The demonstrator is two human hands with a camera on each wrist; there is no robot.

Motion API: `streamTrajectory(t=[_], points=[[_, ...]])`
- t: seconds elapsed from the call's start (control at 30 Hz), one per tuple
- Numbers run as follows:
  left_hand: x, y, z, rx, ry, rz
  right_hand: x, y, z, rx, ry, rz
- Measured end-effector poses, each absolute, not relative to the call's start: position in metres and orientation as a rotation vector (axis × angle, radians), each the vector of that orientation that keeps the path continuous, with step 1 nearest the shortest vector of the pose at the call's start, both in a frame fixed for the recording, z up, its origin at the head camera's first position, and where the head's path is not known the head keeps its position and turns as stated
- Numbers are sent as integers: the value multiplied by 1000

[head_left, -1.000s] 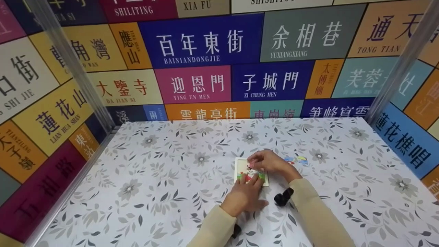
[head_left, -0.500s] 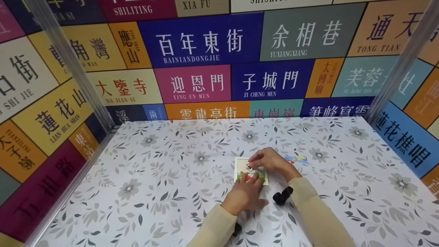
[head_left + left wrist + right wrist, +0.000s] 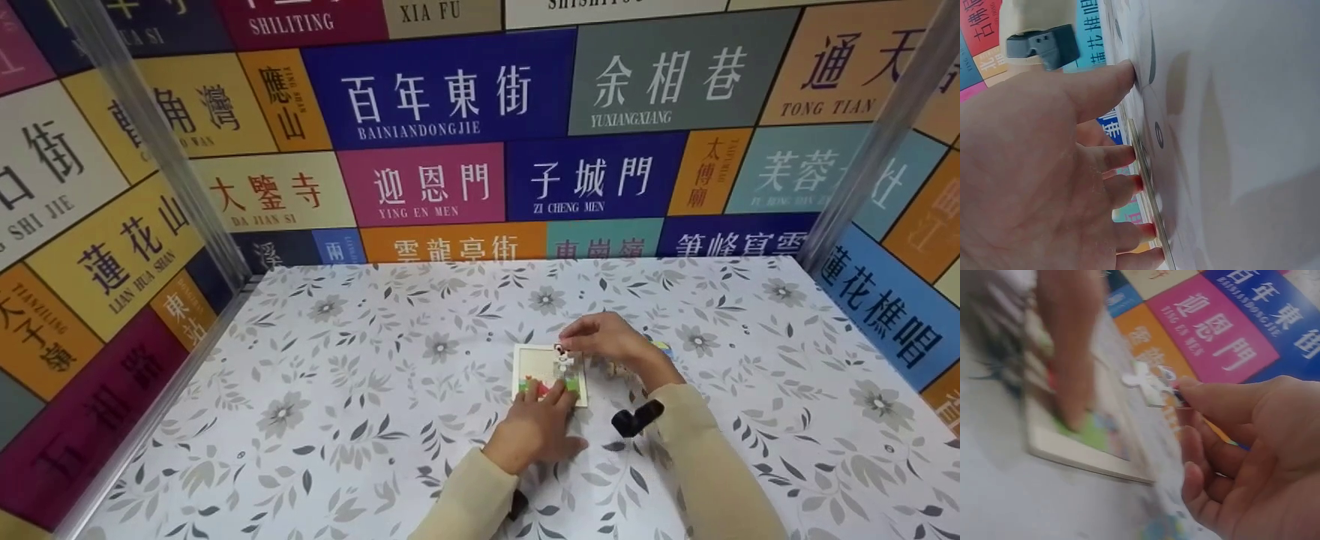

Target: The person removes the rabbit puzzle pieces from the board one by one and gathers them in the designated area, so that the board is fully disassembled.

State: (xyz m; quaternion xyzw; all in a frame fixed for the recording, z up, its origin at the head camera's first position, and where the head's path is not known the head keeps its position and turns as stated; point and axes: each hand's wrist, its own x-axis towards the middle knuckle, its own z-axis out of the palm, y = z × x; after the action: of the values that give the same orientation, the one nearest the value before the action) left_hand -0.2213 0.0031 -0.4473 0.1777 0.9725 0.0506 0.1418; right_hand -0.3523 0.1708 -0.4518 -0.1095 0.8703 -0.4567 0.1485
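Note:
My right hand (image 3: 616, 343) pinches a white jigsaw puzzle piece (image 3: 1148, 387) between thumb and fingers, lifted over the upper right of a small cream puzzle board (image 3: 528, 361). A knobbed outline and dark markings show on the piece. My left hand (image 3: 534, 433) lies at the board's near edge, its fingertips touching green and red pieces set along the bottom. In the left wrist view those fingers (image 3: 1123, 188) stretch to the edge of the thin board, thumb held apart. The board's upper part shows bare cream.
Loose colourful puzzle pieces (image 3: 663, 348) lie on the table right of the board, partly hidden by my right hand. A white floral cloth (image 3: 360, 360) covers the table. Behind stands a wall of coloured street-name signs (image 3: 439, 90), with clear posts at the corners.
My right hand has moved right and up with the white piece, away from the board's middle, uncovering more of the board. My left hand stays on the near edge.

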Motion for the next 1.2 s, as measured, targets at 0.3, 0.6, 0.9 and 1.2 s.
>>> streamTrajectory(t=[0.3,0.6,0.9,1.2], points=[[-220,4,-447,507,2806,128,-345,230,-428,-439,2523,-1159],[-219,3,-447,500,2799,178,-347,267,-441,-323,2605,-1020],[-220,2,-448,512,2797,185,-347,261,-445,-262,2641,-941],[-219,2,-448,495,2785,196,-349,261,-446,-219,2652,-940]])
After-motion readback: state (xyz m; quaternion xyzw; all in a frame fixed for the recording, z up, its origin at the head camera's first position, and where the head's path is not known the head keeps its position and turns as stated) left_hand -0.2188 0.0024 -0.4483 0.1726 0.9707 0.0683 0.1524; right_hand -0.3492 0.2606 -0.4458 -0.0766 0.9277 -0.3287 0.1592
